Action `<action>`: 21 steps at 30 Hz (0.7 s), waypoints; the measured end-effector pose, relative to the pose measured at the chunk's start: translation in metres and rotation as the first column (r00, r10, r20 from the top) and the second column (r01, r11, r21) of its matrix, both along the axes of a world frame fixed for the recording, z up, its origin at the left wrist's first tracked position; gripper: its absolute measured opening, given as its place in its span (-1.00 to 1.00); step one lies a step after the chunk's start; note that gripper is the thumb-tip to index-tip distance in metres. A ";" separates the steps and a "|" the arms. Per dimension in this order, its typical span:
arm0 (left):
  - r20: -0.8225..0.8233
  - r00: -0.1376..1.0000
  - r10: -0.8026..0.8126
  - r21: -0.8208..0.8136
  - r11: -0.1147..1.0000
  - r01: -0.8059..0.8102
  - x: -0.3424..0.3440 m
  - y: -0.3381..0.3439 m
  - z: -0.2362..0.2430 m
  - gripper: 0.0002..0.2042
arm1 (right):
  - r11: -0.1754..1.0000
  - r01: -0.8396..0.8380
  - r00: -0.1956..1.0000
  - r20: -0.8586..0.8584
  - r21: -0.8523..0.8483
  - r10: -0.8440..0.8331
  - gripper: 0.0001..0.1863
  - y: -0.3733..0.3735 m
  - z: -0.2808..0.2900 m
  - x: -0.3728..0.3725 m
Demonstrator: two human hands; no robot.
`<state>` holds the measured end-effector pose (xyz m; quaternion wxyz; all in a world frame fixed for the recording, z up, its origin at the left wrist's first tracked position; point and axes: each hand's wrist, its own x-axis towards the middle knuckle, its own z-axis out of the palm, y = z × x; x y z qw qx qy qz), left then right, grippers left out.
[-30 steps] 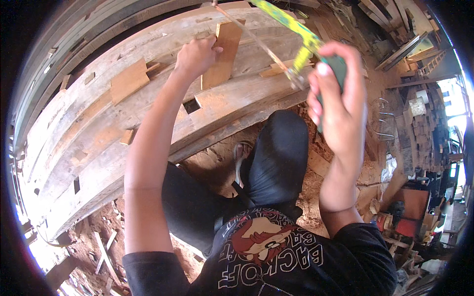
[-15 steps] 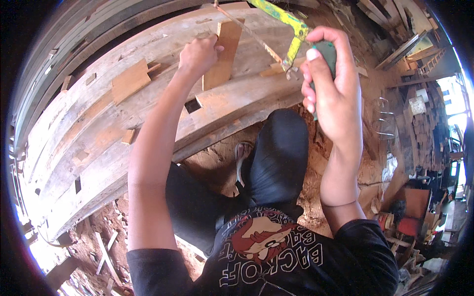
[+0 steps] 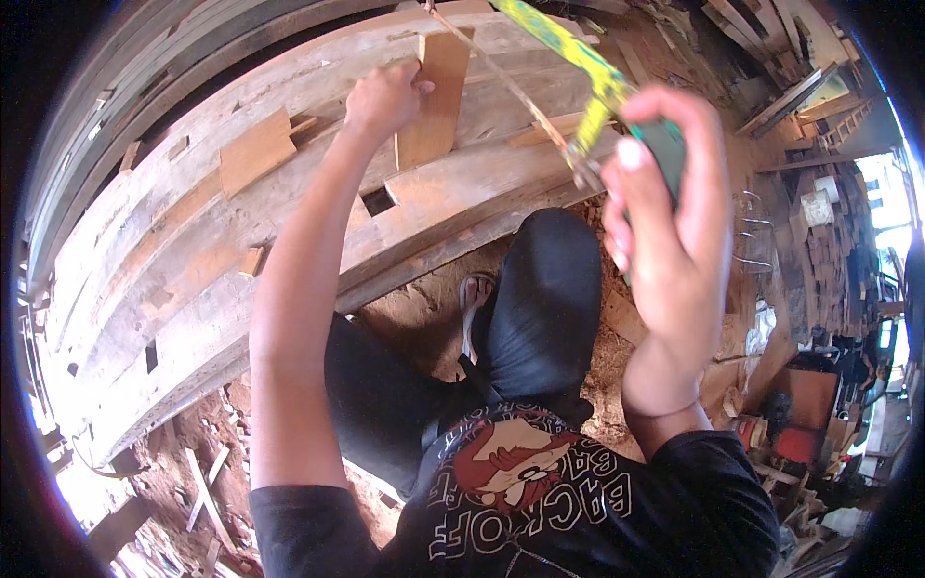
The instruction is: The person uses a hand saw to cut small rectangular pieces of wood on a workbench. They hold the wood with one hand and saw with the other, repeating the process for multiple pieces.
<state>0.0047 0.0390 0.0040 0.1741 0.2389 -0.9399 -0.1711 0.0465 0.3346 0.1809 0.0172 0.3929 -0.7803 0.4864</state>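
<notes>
My right hand (image 3: 665,193) is wrapped round the dark green handle (image 3: 667,154) of a hacksaw. The hacksaw's yellow-green frame (image 3: 559,43) slants up to the far edge of the picture, where its end is cut off. Its thin, rusty-looking blade (image 3: 520,101) passes by the top right corner of a flat wooden board (image 3: 436,101); whether it touches there I cannot tell. My left hand (image 3: 387,101) is closed on the left edge of that board, its fingertips partly hidden. The board stands tilted on a large worn timber beam (image 3: 318,226).
Another short board (image 3: 256,152) lies on the beam to the left. A square hole (image 3: 379,202) is cut into the beam near the held board. Wood scraps (image 3: 207,491) litter the ground at lower left. Stacked timber (image 3: 833,260) and a red object (image 3: 798,445) are at the right.
My right hand and the hacksaw have moved right and nearer to me, the blade sliding along past the board. My left hand and the board have stayed almost still.
</notes>
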 end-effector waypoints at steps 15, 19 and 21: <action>-0.023 0.998 -0.055 0.047 0.997 0.056 -0.001 -0.021 -0.009 -0.63 | 0.988 -0.064 0.991 0.106 -0.140 0.079 -0.76 0.005 -0.020 -0.012; -0.073 0.997 -0.033 0.135 0.990 0.043 0.006 -0.031 -0.011 -0.61 | 0.955 -0.097 0.953 0.250 -0.279 0.169 -0.74 -0.001 -0.023 -0.040; -0.083 0.996 -0.045 0.181 0.982 0.059 0.012 -0.034 -0.012 -0.61 | 0.932 -0.130 0.924 0.300 -0.337 0.237 -0.64 0.002 -0.025 -0.047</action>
